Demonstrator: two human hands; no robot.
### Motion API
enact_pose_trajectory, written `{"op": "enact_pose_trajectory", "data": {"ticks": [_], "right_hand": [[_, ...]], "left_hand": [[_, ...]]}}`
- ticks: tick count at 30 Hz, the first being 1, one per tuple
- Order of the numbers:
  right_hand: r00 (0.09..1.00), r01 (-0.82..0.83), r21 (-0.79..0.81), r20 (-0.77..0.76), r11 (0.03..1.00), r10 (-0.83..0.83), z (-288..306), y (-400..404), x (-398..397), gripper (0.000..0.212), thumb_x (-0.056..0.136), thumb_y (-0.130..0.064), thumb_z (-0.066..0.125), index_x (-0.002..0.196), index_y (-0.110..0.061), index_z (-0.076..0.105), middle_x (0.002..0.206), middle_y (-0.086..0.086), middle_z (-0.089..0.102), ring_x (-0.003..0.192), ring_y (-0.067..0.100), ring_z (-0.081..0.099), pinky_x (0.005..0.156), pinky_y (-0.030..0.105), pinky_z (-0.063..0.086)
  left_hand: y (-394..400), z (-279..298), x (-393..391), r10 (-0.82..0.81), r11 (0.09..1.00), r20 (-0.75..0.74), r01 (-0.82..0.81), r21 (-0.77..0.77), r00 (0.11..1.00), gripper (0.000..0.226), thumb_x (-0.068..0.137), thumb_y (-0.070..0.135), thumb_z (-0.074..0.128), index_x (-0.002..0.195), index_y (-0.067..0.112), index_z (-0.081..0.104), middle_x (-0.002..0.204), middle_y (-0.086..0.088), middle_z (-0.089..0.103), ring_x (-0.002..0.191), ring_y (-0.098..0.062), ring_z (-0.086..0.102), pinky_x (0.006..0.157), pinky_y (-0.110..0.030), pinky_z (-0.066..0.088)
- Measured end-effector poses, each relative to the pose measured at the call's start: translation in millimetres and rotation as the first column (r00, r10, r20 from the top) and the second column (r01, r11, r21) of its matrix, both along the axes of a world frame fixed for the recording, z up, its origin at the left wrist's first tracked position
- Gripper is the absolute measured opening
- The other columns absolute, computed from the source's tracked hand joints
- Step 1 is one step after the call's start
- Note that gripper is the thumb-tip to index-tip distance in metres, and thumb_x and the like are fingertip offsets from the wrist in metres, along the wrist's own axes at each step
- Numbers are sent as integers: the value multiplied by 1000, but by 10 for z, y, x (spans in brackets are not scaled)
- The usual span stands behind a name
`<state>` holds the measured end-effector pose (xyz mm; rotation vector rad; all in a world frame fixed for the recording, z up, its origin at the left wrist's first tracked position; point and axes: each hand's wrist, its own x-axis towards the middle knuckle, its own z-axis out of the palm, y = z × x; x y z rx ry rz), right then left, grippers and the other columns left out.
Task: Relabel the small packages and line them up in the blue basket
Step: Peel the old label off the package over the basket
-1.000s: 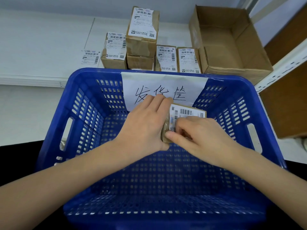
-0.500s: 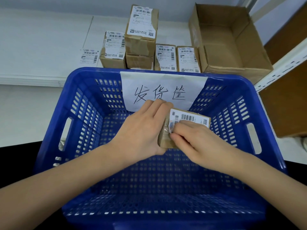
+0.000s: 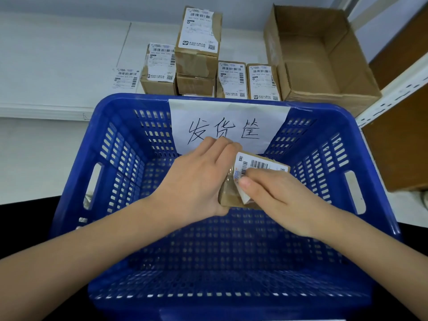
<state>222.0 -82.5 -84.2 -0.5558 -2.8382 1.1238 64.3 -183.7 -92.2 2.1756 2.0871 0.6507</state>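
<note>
I am looking down into one blue basket bearing one handwritten paper sign. Behind it, one open cardboard carton is sitting beside five labelled packages and one loose label. My left hand is gripping one small package inside the basket, while my right hand fingers are pinching its peeling label.

Package underside hidden; label print blurred

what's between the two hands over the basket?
In the head view, a small package sits between left hand and right hand, its label partly peeled.
</note>
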Motion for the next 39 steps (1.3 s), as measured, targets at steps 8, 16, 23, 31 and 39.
{"op": "enact_pose_trajectory", "data": {"ticks": [8,16,23,31,39], "right_hand": [[999,-39,272,-19,962,46,-61,-52,-26,38,93,-46,28,70,-21,45,60,-12,46,53,7,39,50,31,38],[993,-23,44,-118,999,28,13,-12,13,30,93,-33,40,65,-23,38,53,-14,36,54,5,41,53,16,33],[988,17,-76,-151,997,-28,-7,-6,88,33,91,-41,37,67,-19,41,58,-3,43,56,11,40,50,20,33],[993,36,-87,-105,996,-46,38,-36,52,40,92,-53,27,62,-27,36,57,-11,42,57,9,42,55,21,34],[996,82,364,-64,928,-63,-35,-52,-40,40,90,-51,30,63,-22,35,49,-13,27,43,10,31,43,28,29]], "left_hand": [[-23,-59,69,2,998,-58,2,59,998,82,47,27,85,117,6,49,108,-8,59,93,-26,57,59,-37,55],[-32,-42,45,-3,999,49,1,43,999,86,50,35,84,122,8,46,113,-4,57,99,-17,47,49,-36,54],[-36,-23,-23,-48,998,68,45,47,997,78,60,42,69,126,13,40,117,1,50,103,-17,47,53,-38,54],[-35,20,-26,-58,997,-1,58,58,998,78,58,31,79,123,8,43,114,-6,56,100,-21,49,47,-37,52],[-36,-25,75,-46,998,-121,50,32,992,85,45,23,88,121,0,55,113,-10,60,102,-24,51,57,-36,56]]}}
